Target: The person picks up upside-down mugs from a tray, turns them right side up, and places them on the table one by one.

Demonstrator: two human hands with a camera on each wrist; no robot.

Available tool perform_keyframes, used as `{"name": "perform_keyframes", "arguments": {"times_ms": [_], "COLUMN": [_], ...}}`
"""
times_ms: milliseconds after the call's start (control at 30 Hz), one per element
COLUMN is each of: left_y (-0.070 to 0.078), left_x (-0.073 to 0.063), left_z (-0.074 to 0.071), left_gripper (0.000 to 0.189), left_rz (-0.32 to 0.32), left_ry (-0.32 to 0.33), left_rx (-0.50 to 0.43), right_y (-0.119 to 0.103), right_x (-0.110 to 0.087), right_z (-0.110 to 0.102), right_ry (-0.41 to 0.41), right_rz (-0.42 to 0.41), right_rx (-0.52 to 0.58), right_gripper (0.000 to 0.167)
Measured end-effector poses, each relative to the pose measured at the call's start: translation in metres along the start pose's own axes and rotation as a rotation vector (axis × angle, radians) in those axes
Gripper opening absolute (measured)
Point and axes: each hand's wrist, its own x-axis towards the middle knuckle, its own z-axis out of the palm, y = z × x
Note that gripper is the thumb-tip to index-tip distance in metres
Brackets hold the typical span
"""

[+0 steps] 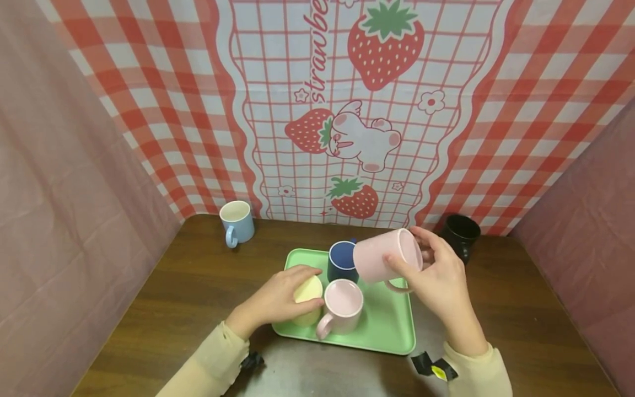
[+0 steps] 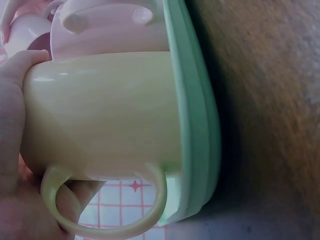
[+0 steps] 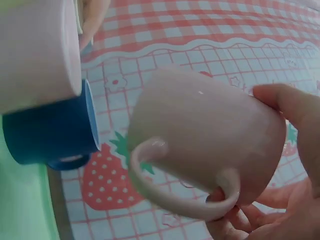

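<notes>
"Where's the tilted pink mug [image 1: 378, 258]?"

"Raised above the right side of the green tray [image 1: 389, 325]; the right hand [image 1: 443, 278] grips it, thumb near, fingers curled round the far side."

"And the left hand [image 1: 275, 296]?"

"Thumb and fingers apart, clasping the yellow mug [image 1: 307, 289] on the tray's left, beside the upright pink mug [image 1: 344, 309] and near the navy mug [image 1: 341, 264]."

"Beyond?"

"Light-blue mug [image 1: 240, 225] far left, black mug [image 1: 458, 234] far right."

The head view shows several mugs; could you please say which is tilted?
The pink mug in the right grip; the others, even the second pink mug, stand on the tray or table.
</notes>
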Motion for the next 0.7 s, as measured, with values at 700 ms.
{"name": "perform_keyframes", "arguments": {"times_ms": [700], "left_y": [0.01], "left_x": [0.009], "left_z": [-0.017], "left_gripper": [0.059], "left_rz": [-0.028], "left_ry": [0.011], "left_rx": [0.005], "right_y": [0.012], "right_x": [0.005], "right_z": [0.05], "right_ry": [-0.265], "right_rz": [0.214], "right_rx": [1.228], "right_gripper": [0.025]}}
